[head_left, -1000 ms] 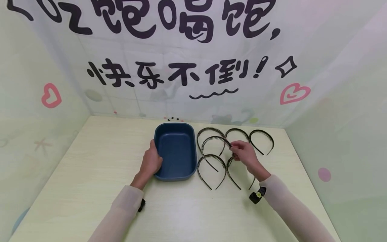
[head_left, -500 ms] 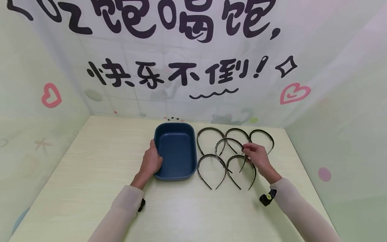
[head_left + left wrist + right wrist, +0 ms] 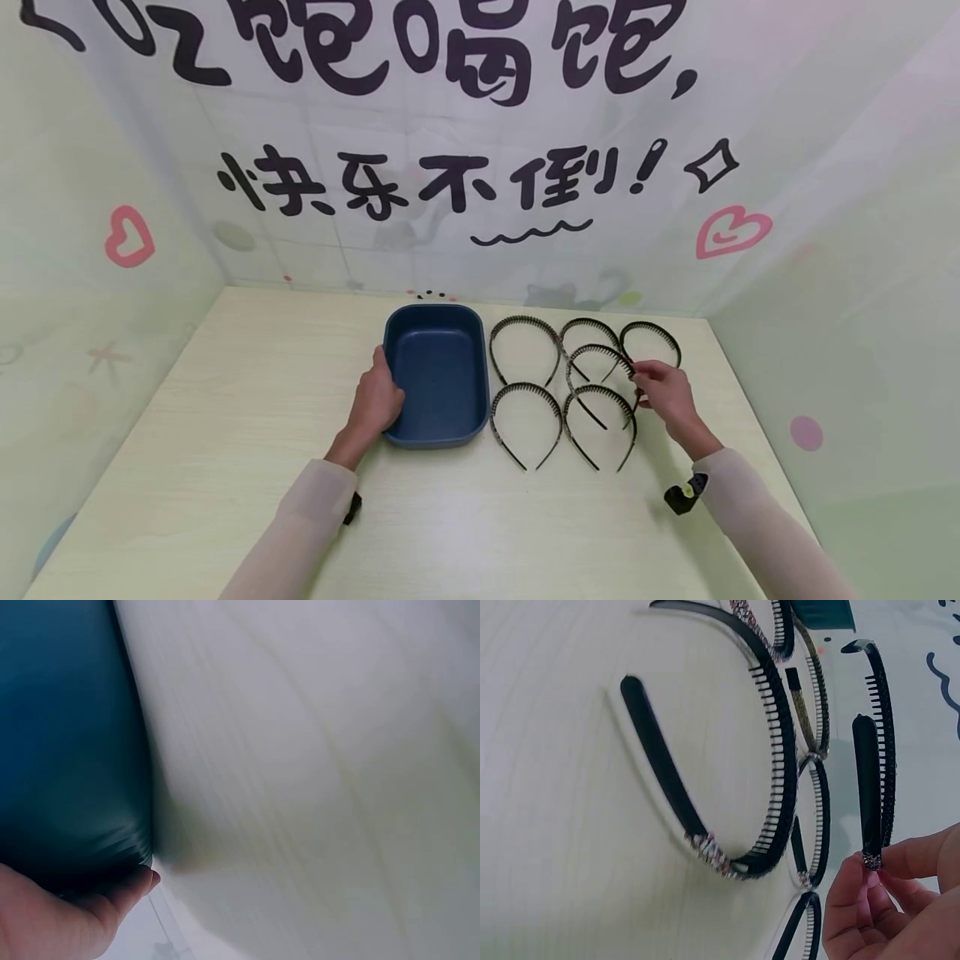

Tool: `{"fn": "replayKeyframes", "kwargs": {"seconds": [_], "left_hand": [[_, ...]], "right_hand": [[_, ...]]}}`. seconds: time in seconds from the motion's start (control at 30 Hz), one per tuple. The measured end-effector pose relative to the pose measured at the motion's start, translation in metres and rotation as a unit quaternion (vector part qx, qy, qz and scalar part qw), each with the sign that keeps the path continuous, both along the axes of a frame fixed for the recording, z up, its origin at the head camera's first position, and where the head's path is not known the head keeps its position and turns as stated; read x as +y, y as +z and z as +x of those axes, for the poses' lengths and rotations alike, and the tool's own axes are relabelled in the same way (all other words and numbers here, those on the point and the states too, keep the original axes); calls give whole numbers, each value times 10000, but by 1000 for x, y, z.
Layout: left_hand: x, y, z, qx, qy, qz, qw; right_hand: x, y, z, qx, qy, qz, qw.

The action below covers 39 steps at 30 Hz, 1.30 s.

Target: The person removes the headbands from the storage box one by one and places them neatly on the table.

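Note:
On the left, my left hand grips the side wall of a dark blue rectangular tub, thumb over the rim. The tub holds nothing. In the left wrist view the fingers curl at the tub's lower corner. My right hand pinches one leg of a black toothed headband between thumb and fingers. That headband shows glittery beads near the pinched spot in the right wrist view. It overlaps the lying headbands in the head view. Beneath it lies a front headband, tips toward me.
Another front headband lies beside the tub. Behind, a row of three holds a left headband, a middle headband and a right headband. A pale table meets a printed back wall and side walls.
My right hand has moved to the right with the headband, which has passed from above the left headbands to above the middle ones. The left hand and tub have stayed put.

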State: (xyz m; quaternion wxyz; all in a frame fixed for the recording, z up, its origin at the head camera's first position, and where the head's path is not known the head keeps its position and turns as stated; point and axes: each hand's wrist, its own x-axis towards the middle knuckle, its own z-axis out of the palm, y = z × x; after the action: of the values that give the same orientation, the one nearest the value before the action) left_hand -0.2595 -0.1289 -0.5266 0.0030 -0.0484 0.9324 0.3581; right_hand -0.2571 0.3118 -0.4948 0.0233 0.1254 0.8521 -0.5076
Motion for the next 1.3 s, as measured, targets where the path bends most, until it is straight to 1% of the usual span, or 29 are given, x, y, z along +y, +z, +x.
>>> {"fn": "replayKeyframes", "kwargs": {"seconds": [0.23, 0.4, 0.63, 0.97, 1.3], "left_hand": [[0, 1, 0, -38, 0, 4, 10000], [0, 1, 0, -27, -18, -18, 10000], [-1, 2, 1, -56, -5, -3, 10000], [0, -1, 2, -99, 17, 12, 9999], [-1, 1, 2, -48, -40, -2, 10000]], "right_hand": [[15, -4, 4, -38, -94, 183, 9998], [24, -7, 8, -92, -235, 266, 9993], [37, -13, 10, -28, -394, 413, 9984], [58, -23, 16, -43, -490, 770, 9958], [74, -26, 24, -118, -674, 809, 9944]]}}
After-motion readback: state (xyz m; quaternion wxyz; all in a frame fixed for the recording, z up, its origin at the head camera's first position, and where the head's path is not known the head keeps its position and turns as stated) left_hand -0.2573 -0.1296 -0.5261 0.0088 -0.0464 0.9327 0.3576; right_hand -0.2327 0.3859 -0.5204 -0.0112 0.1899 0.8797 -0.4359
